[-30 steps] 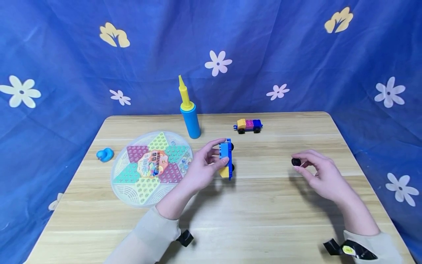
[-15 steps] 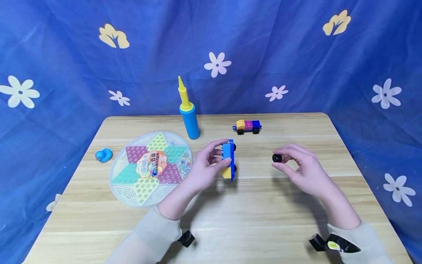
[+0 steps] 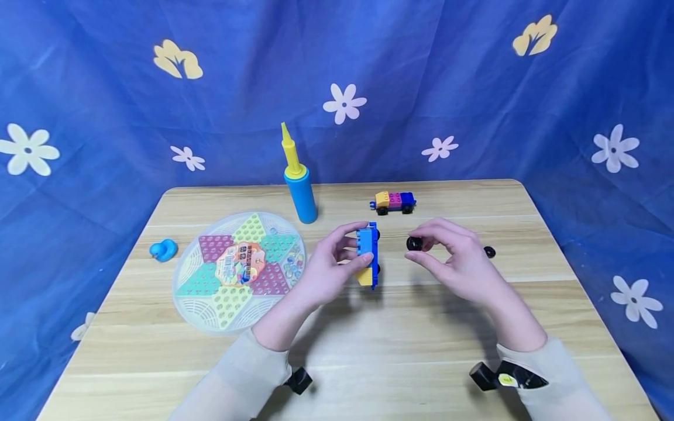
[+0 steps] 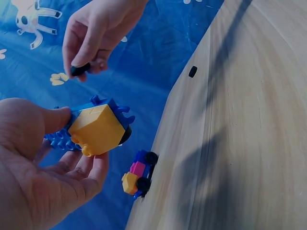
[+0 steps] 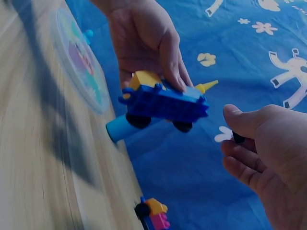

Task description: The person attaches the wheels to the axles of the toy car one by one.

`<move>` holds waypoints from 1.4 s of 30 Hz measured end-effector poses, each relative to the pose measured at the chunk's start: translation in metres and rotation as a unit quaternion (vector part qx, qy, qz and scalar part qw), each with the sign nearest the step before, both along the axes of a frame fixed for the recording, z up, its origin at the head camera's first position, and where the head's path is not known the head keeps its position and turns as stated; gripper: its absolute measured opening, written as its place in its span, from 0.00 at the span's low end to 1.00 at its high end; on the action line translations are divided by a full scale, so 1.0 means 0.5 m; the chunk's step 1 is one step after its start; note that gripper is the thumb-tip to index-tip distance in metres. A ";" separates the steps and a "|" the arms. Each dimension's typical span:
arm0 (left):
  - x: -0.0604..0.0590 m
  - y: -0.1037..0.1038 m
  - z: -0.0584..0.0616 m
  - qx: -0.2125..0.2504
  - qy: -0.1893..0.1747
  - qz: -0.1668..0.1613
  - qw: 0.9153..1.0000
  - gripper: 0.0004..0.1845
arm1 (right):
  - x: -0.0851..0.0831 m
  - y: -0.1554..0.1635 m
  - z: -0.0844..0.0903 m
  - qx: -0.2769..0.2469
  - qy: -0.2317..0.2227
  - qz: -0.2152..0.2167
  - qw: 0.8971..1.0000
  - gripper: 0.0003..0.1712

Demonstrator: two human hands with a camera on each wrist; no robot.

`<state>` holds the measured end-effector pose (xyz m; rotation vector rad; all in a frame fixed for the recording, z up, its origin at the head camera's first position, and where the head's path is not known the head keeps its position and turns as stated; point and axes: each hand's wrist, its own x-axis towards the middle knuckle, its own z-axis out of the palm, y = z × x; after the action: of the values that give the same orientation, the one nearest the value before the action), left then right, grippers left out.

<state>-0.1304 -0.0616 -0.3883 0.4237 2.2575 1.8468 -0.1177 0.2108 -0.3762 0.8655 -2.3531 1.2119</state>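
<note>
Nearest the viewer, two sleeved forearms reach over the wooden table [image 3: 368, 351]. The left hand [image 3: 329, 263] has thumb and fingers curled round a blue and yellow block car [image 3: 367, 254], holding it above the table surface at mid-table, turned on its side so the underside faces right. Two black wheels show on that underside in the right wrist view [image 5: 139, 120]. The right hand [image 3: 453, 257] pinches a loose black wheel [image 3: 413, 243] between thumb and fingertips, just right of the car and not touching it.

Judgement on progress: the held wheel is not yet fitted. Whether the car's other side has its wheels cannot be told. A second loose wheel [image 3: 489, 252] lies on the table to the right, beyond the right hand, so at least this one and probably that one remain to be mounted.

Left of the hands lies a round, multicoloured checkers board [image 3: 239, 270], with a small blue duck [image 3: 162, 250] beyond its left edge. Further back stands a blue pump with a yellow nozzle [image 3: 299, 181], upright. At far centre stands a second small block car [image 3: 392, 202] on its wheels, untouched. Behind hangs a blue flowered cloth [image 3: 474, 88].
</note>
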 end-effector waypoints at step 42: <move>0.003 0.019 -0.005 0.025 0.003 -0.052 0.998 0.30 | -0.016 -0.081 -0.002 -0.022 0.011 0.025 0.999 0.18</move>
<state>-0.1289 -0.0520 -0.3909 0.5454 2.1539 1.8561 -0.1257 0.1704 -0.3772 0.9242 -2.2920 1.2633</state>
